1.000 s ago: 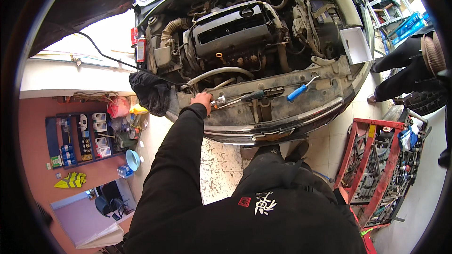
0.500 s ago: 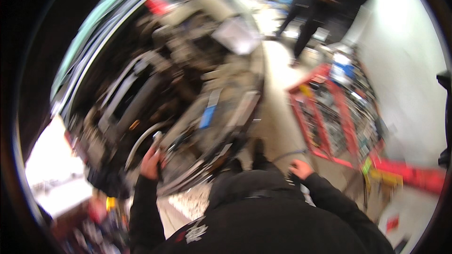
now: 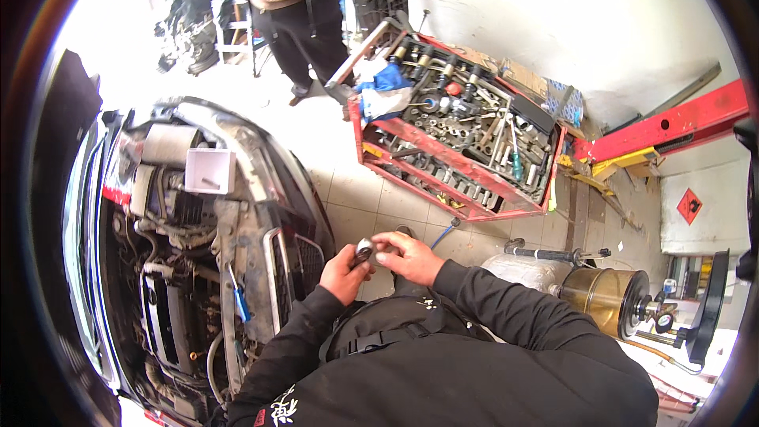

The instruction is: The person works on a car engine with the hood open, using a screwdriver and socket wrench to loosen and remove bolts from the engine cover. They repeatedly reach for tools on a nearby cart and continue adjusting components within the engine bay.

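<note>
Before my body, my left hand point(image 3: 343, 275) is closed round a ratchet wrench point(image 3: 364, 247), whose shiny round metal head sticks up past the thumb; most of its handle is hidden in the fist. From the right, my right hand point(image 3: 411, 259) comes up to that head with bent fingers and thumb brought together. Whatever small piece may sit between those fingertips is too blurred to make out. Both hands are over the floor, between the car's open engine bay point(image 3: 178, 269) and a red tool cart point(image 3: 458, 166).
Sockets and wrenches crowd the cart, with a blue-and-white packet point(image 3: 385, 93) at its corner. On the engine bay lie a white tray point(image 3: 209, 171) and a blue-handled tool point(image 3: 240, 300). A person point(image 3: 296, 24) stands beyond. At right are a red lift arm point(image 3: 672, 130) and an amber cylinder point(image 3: 605, 300).
My view has swung right, from the engine bay toward the cart. My left hand has left the engine bay with the ratchet wrench, and my two hands have come together.
</note>
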`<action>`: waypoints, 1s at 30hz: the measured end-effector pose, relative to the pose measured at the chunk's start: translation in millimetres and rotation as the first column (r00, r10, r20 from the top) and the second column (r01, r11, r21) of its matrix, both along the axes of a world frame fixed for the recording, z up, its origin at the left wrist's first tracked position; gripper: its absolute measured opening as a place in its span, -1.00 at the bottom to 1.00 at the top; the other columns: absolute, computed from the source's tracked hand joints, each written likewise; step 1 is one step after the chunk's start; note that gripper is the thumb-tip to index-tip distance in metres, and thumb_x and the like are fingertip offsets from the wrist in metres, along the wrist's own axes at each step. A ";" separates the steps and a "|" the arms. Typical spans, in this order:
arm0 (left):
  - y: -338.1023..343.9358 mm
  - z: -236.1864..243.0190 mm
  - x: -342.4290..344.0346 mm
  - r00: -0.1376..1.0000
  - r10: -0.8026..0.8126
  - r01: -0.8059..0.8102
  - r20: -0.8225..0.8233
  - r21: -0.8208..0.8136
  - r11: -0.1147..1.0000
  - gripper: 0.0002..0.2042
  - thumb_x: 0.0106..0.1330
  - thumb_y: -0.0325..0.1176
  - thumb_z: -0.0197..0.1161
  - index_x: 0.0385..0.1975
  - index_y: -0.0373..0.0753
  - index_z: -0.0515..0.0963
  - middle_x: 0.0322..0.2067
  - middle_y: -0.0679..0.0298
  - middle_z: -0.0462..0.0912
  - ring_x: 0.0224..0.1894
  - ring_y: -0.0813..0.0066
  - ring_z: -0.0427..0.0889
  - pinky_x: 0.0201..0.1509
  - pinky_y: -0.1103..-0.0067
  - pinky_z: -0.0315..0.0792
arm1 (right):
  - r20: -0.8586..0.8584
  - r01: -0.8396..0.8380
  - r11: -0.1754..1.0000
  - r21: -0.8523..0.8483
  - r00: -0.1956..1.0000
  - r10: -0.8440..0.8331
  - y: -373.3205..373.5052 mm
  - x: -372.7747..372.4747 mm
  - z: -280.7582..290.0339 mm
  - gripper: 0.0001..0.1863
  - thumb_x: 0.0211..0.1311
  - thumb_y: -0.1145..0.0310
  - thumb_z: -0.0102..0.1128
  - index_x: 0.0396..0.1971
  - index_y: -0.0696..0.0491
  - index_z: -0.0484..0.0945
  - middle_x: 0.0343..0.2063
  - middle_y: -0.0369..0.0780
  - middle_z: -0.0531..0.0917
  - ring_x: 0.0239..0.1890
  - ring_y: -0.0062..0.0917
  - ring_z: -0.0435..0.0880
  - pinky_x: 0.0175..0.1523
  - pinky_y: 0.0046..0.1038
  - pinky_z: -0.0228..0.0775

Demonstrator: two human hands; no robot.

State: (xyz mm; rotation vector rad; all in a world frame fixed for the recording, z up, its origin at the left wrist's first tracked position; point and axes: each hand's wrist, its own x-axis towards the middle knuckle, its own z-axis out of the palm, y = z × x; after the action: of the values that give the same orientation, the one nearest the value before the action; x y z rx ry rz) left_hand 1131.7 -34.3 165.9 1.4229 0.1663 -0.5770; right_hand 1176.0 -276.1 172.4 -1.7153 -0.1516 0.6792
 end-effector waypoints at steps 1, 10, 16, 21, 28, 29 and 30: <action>-27.0 5.8 24.5 0.998 -0.044 0.041 0.037 0.054 0.998 -0.86 0.67 -0.53 0.24 0.12 -0.32 0.54 -0.15 0.21 0.78 -0.11 0.51 0.78 -0.04 0.49 0.68 | -0.006 0.050 0.995 0.081 0.999 -0.049 -11.1 16.1 4.2 -0.53 0.59 0.16 0.43 0.29 0.14 0.66 -0.04 -0.22 0.77 -0.05 -0.50 0.77 0.15 -0.35 0.67; -159.9 49.5 173.5 0.774 -0.497 0.239 0.392 0.546 0.803 -0.64 0.49 -0.26 0.43 0.14 -0.31 0.62 -0.18 -0.16 0.83 -0.10 -0.25 0.82 0.03 0.07 0.70 | -0.342 0.571 0.751 0.332 0.815 -0.468 -130.2 102.9 10.7 -0.66 0.72 0.11 0.33 0.06 0.13 0.72 -0.08 -0.27 0.82 -0.12 -0.60 0.74 0.02 -0.42 0.61; -139.4 12.2 310.0 0.739 -0.414 -0.209 0.531 0.766 0.608 -0.38 0.30 -0.38 0.51 0.40 -0.16 0.53 0.42 -0.25 0.47 0.38 -0.35 0.61 0.43 0.07 0.57 | -0.379 0.708 0.687 0.162 0.688 -0.619 -210.5 132.9 6.8 -0.73 0.58 0.25 0.47 -0.24 -0.02 0.52 -0.47 -0.41 0.52 -0.50 -0.62 0.51 -0.36 -0.40 0.43; -105.6 -76.6 418.9 0.798 -0.406 -0.207 0.446 0.835 0.509 -0.23 0.27 -0.48 0.52 0.55 -0.11 0.45 0.27 -0.43 0.58 0.40 -0.46 0.53 0.47 0.01 0.51 | -0.064 0.644 0.751 -0.146 0.751 -0.657 -248.5 113.7 -10.4 -0.76 0.39 0.38 0.53 -0.35 0.04 0.56 -0.53 -0.41 0.54 -0.52 -0.65 0.48 -0.33 -0.41 0.41; -86.3 -153.0 452.0 0.825 -0.434 -0.120 0.363 0.863 0.491 -0.70 0.42 -0.23 0.46 -0.38 -0.41 0.67 -0.29 -0.31 0.72 -0.11 -0.32 0.79 0.00 0.03 0.61 | 0.405 0.675 0.529 -0.514 0.735 -0.543 -272.7 252.6 -49.2 -0.79 0.32 0.31 0.38 -0.18 0.13 0.69 -0.25 0.02 0.84 -0.09 0.07 0.83 0.04 -0.05 0.66; -85.3 -153.8 449.4 0.829 -0.371 -0.164 0.417 0.817 0.553 -0.62 0.44 -0.19 0.44 -0.47 -0.43 0.63 -0.45 -0.19 0.68 -0.28 -0.22 0.76 -0.10 0.06 0.58 | 0.394 0.682 0.486 -0.547 0.722 -0.569 -270.7 281.1 -53.9 -0.76 0.35 0.30 0.36 -0.11 0.12 0.70 -0.18 0.04 0.84 -0.02 0.07 0.83 0.08 -0.02 0.66; -85.0 -151.7 445.3 0.842 -0.334 -0.171 0.423 0.797 0.579 -0.63 0.43 -0.20 0.43 -0.46 -0.43 0.61 -0.45 -0.18 0.67 -0.31 -0.19 0.73 -0.12 0.07 0.55 | 0.488 0.704 0.446 -0.553 0.708 -0.511 -267.7 301.9 -57.5 -0.73 0.39 0.30 0.33 -0.03 0.12 0.71 -0.11 0.08 0.84 0.05 0.09 0.82 0.12 0.02 0.65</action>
State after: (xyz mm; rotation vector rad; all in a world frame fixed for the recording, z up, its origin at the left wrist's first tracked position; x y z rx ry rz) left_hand 1577.0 -119.4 14.2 2.4853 -0.1239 -0.1115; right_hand 1477.9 -543.8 114.9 -2.4007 0.6542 -0.1018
